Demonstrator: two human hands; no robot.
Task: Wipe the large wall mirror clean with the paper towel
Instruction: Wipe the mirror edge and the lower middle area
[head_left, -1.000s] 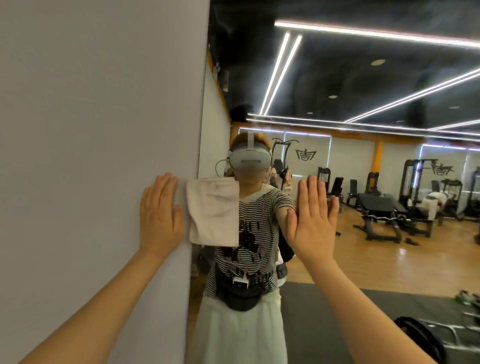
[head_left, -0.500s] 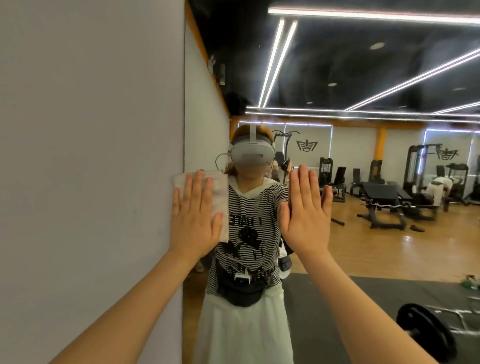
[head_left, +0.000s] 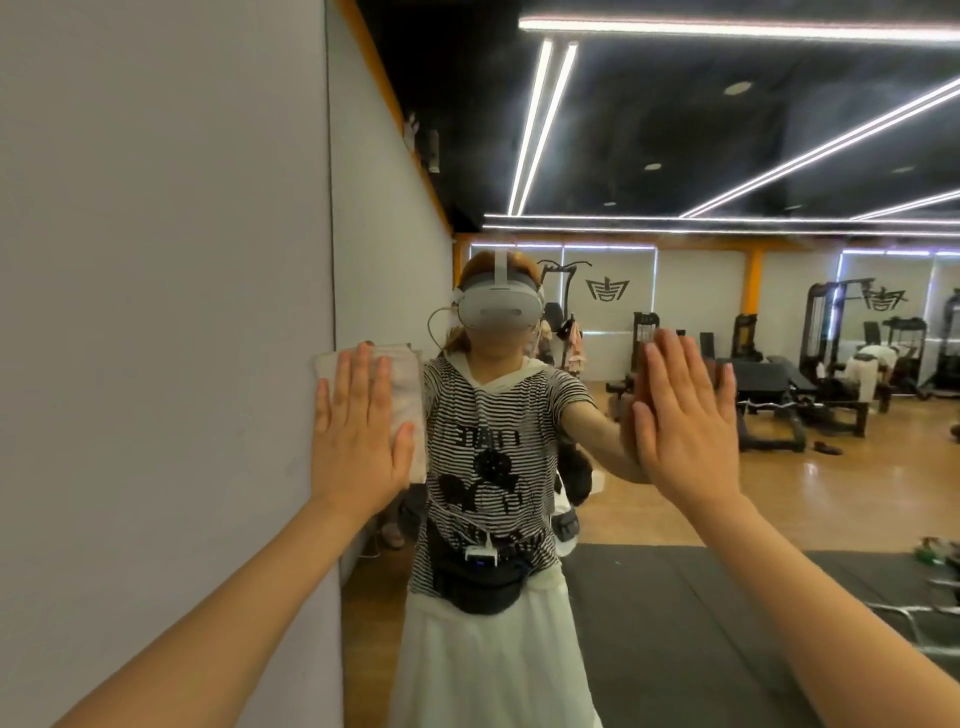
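At the left edge of the mirror (head_left: 675, 156), where the glass meets the grey wall (head_left: 156, 312), the left hand (head_left: 358, 431) lies flat with fingers straight and together, pressing the paper towel (head_left: 408, 389) against the glass. The towel's left corner just overlaps the seam onto the wall, and its right strip shows beyond the thumb. A second ago this hand was flat on the wall with the towel clear of it to the right; half a second ago it had slid across and covered the towel, and now it sits there in much the same place, a little lower on the sheet. The right hand (head_left: 680, 415) is spread flat too, fingers straight up, palm set against the glass and meeting its own reflection; it holds nothing and has kept that pose throughout. Between the two hands the mirror shows the person's reflection in a striped shirt (head_left: 493, 441) and white headset (head_left: 498, 306), with weight benches (head_left: 779, 395) on the wooden floor behind.
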